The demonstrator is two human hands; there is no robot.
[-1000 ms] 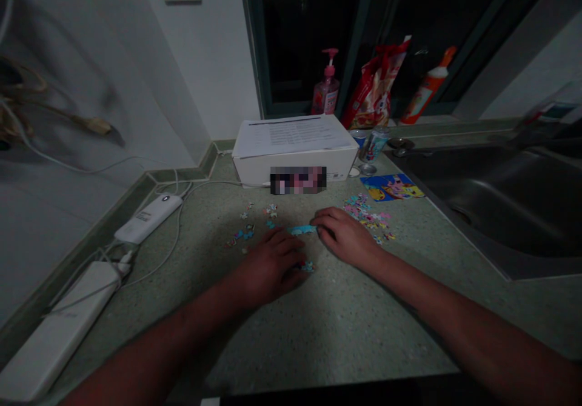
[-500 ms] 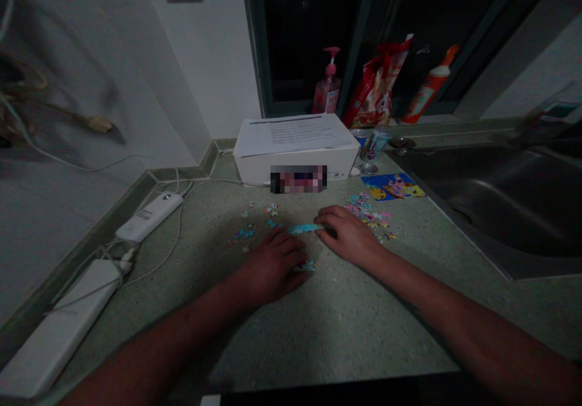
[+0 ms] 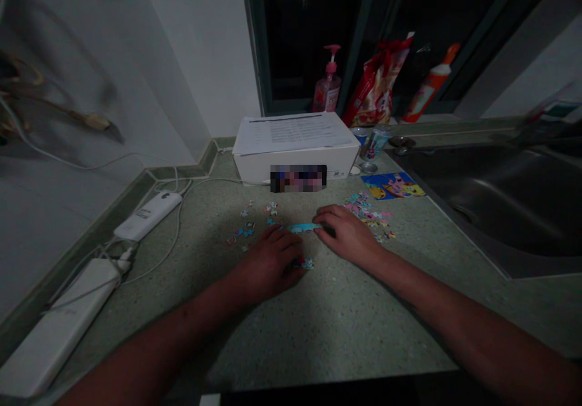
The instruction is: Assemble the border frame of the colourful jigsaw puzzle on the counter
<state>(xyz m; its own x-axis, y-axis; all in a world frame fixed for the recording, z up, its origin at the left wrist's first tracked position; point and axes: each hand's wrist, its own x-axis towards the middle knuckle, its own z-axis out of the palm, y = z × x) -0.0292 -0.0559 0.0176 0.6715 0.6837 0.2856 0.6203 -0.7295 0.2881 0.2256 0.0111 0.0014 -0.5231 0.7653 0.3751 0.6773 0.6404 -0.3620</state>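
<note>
A light-blue strip of joined puzzle pieces (image 3: 302, 228) lies on the counter between my hands. My right hand (image 3: 348, 233) is at its right end, thumb and fingers curled around that end. My left hand (image 3: 271, 262) rests palm down just left of and below the strip, its fingers slightly bent; what its fingertips touch is partly hidden. Beside its thumb lies a small cluster of red and blue pieces (image 3: 308, 263). Loose pieces (image 3: 243, 232) are scattered to the left, and a larger colourful pile (image 3: 367, 212) sits beyond my right hand.
Behind the pieces stands a white box (image 3: 295, 145) with paper on top. A blue picture card (image 3: 393, 186) lies near the sink (image 3: 491, 200). Cans (image 3: 376, 143) stand beside the box. A power strip (image 3: 63, 321) and white adapter (image 3: 149, 215) with cables lie at left.
My left hand has shifted slightly left and its thumb has drawn in, showing more of the small cluster. My right hand stays nearly still at the strip's end.
</note>
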